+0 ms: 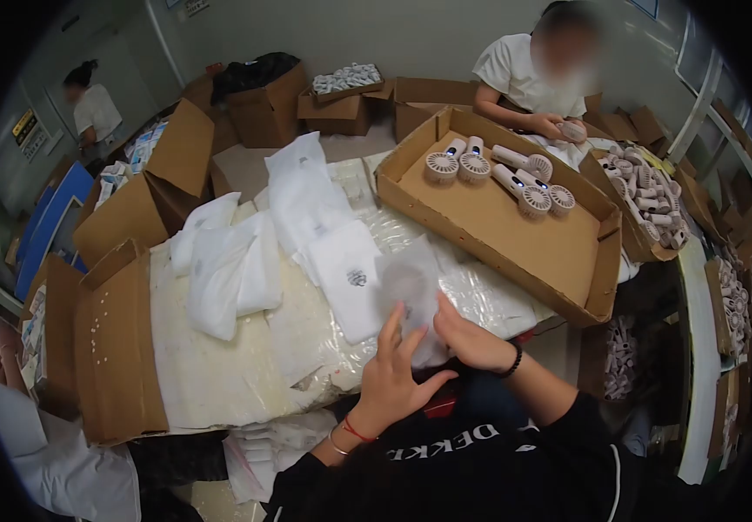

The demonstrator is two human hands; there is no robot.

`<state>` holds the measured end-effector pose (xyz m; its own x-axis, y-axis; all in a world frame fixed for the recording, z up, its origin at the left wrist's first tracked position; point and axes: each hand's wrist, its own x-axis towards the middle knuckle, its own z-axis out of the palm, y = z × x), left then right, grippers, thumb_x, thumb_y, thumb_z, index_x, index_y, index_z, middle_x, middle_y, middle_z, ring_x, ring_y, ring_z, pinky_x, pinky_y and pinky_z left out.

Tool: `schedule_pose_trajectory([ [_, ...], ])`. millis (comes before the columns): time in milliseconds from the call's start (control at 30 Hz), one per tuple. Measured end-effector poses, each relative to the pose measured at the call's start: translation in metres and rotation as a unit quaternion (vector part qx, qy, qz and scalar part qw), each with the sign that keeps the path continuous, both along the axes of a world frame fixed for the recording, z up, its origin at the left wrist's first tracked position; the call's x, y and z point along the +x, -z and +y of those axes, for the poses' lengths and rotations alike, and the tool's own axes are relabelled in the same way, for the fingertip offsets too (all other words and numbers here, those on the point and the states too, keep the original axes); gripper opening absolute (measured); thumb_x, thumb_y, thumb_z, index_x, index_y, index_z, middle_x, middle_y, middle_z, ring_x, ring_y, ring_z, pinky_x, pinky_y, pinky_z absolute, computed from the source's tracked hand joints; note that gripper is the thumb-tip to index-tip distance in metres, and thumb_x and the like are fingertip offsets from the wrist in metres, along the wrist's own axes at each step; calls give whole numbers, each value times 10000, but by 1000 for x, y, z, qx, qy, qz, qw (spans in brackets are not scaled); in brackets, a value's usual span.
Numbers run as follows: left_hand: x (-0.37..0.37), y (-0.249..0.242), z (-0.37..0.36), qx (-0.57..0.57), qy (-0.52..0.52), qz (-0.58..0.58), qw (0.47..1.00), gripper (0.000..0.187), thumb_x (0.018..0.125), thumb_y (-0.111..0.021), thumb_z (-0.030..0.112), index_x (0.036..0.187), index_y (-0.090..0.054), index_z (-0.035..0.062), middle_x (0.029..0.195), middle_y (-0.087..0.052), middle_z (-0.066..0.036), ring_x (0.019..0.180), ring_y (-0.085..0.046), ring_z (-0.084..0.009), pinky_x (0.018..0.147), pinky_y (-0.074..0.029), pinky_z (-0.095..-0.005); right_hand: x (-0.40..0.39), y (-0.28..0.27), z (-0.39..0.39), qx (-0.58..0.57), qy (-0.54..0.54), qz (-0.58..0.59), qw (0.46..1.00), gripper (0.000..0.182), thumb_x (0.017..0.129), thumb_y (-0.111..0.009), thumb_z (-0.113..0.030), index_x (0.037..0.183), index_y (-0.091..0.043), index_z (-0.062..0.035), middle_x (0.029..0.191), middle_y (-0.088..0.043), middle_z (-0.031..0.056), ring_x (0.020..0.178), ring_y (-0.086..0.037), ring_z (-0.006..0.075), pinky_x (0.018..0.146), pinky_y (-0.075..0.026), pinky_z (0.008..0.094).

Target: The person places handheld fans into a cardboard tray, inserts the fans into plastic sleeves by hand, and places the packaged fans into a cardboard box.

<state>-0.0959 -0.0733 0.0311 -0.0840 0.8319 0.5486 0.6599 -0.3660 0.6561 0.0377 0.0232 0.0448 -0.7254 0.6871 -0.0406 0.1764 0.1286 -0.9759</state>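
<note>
Between my hands is a handheld fan in a translucent white bag [408, 274], its round head showing faintly through the film. My left hand [386, 376] has its fingertips against the near left side of the bag, with the thumb stretched away. Along the right side lies my right hand [473, 337], its thumb at the bag and its other fingers partly hidden. Just left of the bag, a white pouch with a dark printed mark [348, 277] lies on the plastic-covered table [219, 383].
Several handheld fans [534, 200] lie in a shallow cardboard tray [524, 261] at the right. White pouches [237, 270] are piled left of centre. More fans fill a box [641, 196] beyond the tray. A co-worker [524, 78] sits across; another person [96, 109] is far left.
</note>
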Motion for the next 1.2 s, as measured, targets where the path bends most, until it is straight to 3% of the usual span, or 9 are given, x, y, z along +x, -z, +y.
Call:
schedule_pose_trajectory([
  [167,-38,-15,-4,29,9,-32,999,401,681,-738,111,1035,-554,71,1304,-448,-213,1194,-461,-375,945,-424,-399,-10,-75,42,213,-343,-288,868,585,930,-423,-444,1375,-358,-69,985,-635,206,919,-600,354,830,-464,378],
  [267,-98,-42,-12,-31,-86,-262,961,276,738,-630,-31,982,-555,74,1297,-478,-146,1215,-444,-253,940,-413,-322,-23,-97,118,328,-162,-332,869,360,906,-434,-236,1225,-532,-101,958,-645,165,889,-618,288,793,-474,392],
  [367,-197,-78,-35,56,-301,-87,948,290,809,-622,30,1088,-544,48,1294,-495,-114,1187,-469,-207,870,-440,-308,-21,-63,232,444,62,-265,854,298,806,-519,-123,1091,-584,-66,1009,-630,163,976,-581,333,826,-463,408],
  [433,-251,-88,-59,150,-399,6,905,306,836,-608,48,1132,-535,28,1251,-518,-111,1166,-479,-203,877,-436,-318,-14,-49,289,462,131,-320,817,509,768,-528,-63,1274,-493,-110,1241,-534,152,1117,-521,316,932,-426,376],
  [533,-289,-66,-92,182,-421,-60,886,308,853,-590,49,1152,-526,12,1176,-549,-92,1092,-514,-188,874,-435,-308,-12,-38,310,433,122,-375,811,540,783,-508,-89,1311,-463,-190,1368,-429,113,1243,-424,263,1014,-365,381],
  [700,-199,-30,-74,10,-268,-50,962,225,852,-592,62,1075,-561,54,1094,-583,-59,985,-558,-170,775,-457,-274,-39,-45,303,456,5,-506,732,519,794,-513,-175,1294,-481,-313,1449,-339,26,1382,-198,239,1108,-209,443],
  [833,-145,-19,-29,-84,-105,-2,991,134,804,-622,88,933,-610,53,1029,-612,-84,963,-567,-243,803,-453,-325,-59,-65,286,331,-54,-578,744,553,746,-587,-267,1290,-494,-298,1396,-413,35,1330,-295,279,1068,-289,430],
  [1033,-114,-11,26,-93,37,62,993,147,750,-660,130,851,-584,54,899,-576,-83,873,-537,-255,782,-438,-337,-31,-40,264,530,-72,-488,689,595,682,-668,-280,1243,-512,-156,1232,-529,154,1126,-502,342,946,-409,429],
  [1200,-117,5,50,-167,105,42,979,195,725,-701,184,796,-556,74,818,-526,-59,823,-530,-235,744,-439,-321,2,-80,201,416,101,-219,877,539,824,-635,-268,1262,-395,-65,961,-612,102,778,-621,257,724,-479,331],
])
